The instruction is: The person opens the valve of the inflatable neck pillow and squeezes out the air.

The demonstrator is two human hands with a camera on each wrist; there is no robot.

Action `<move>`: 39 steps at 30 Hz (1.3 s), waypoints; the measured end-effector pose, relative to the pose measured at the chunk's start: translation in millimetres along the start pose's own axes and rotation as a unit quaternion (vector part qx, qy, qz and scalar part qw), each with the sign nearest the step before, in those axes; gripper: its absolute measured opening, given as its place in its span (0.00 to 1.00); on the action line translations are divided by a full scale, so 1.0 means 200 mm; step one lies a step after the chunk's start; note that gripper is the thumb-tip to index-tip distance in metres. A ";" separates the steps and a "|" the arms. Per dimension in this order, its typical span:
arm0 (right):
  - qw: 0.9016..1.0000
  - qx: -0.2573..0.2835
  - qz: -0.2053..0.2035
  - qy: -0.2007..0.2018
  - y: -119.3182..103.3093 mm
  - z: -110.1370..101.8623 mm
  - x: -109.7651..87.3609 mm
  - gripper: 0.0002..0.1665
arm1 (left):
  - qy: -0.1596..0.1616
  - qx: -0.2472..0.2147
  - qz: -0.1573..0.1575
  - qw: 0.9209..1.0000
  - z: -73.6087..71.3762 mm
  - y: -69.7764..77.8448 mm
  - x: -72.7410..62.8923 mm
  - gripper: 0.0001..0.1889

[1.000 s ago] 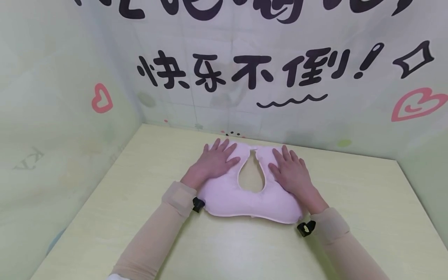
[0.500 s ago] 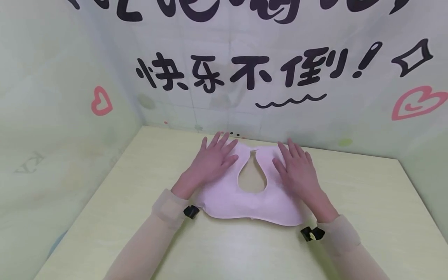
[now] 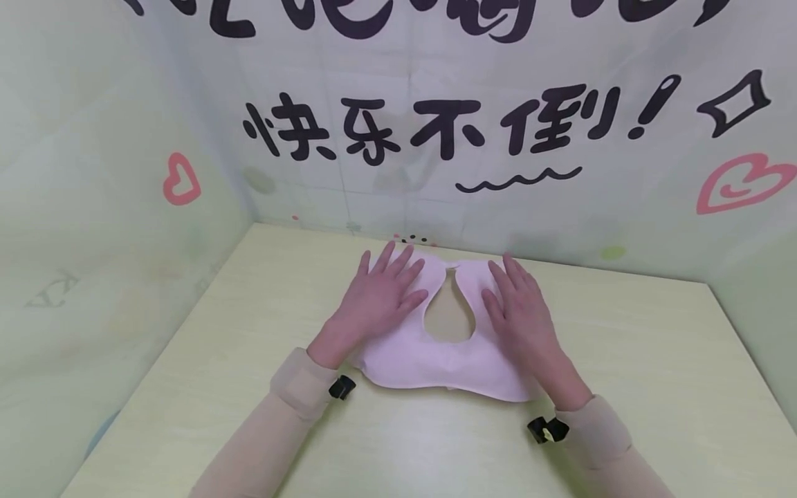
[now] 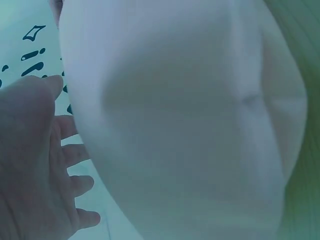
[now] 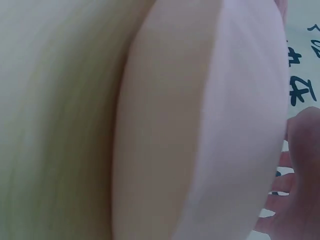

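Note:
A pale pink U-shaped neck pillow (image 3: 429, 363) lies flat on the table, its two arms pointing away from me and meeting at the far end around a teardrop opening. Over its left arm is my left hand (image 3: 373, 294), fingers spread and fairly straight. My right hand (image 3: 526, 315) lies along the right arm in the head view, fingers extended forward and the thumb towards the opening. Both wrist views are largely filled by the pillow's smooth side, with the left palm (image 4: 30, 160) at one edge and the right hand (image 5: 302, 175) at the other.
The pale wooden table (image 3: 205, 373) extends around the pillow. Behind it rises a fabric backdrop (image 3: 373, 197) with black characters and pink hearts, and another pale panel (image 3: 106, 277) closes off the left side. Each wrist wears a band with a small black camera (image 3: 341, 387).
Both hands lifted and shifted slightly outward from the pillow half a second ago, and now they have come back in and down over it. The pillow stays in place.

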State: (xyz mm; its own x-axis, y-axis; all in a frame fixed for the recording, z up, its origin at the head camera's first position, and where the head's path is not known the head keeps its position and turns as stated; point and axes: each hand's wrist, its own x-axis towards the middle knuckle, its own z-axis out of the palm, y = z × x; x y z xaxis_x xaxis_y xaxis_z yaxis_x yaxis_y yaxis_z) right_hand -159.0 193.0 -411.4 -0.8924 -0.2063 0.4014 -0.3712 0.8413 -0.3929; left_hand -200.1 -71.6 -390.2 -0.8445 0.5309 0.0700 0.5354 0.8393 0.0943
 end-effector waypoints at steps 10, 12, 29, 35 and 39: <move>0.994 -0.054 0.022 -0.094 0.04 0.10 -0.01 0.37 | -0.020 -0.039 0.010 0.999 0.08 0.00 0.00 0.33; 0.991 -0.066 0.030 -0.115 0.04 0.12 -0.01 0.38 | -0.027 -0.045 0.010 0.999 0.10 0.00 0.00 0.33; 0.984 -0.106 0.047 -0.132 0.05 0.15 -0.03 0.39 | -0.041 -0.053 -0.003 0.998 0.14 0.01 -0.01 0.33; 0.982 -0.111 0.050 -0.146 0.05 0.15 -0.03 0.40 | -0.051 -0.051 -0.009 0.997 0.15 0.01 -0.01 0.33; 0.981 -0.111 0.047 -0.150 0.05 0.15 -0.03 0.40 | -0.049 -0.046 -0.011 0.998 0.15 0.01 -0.01 0.33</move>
State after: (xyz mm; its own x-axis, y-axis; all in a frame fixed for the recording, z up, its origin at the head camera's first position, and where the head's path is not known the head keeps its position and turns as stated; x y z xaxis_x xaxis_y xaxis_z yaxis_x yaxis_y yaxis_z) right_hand -164.3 188.1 -442.4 -0.9676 -0.2328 0.0977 -0.2488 0.9448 -0.2131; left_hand -198.3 -67.5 -420.7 -0.8510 0.5244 -0.0300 0.5106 0.8393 0.1866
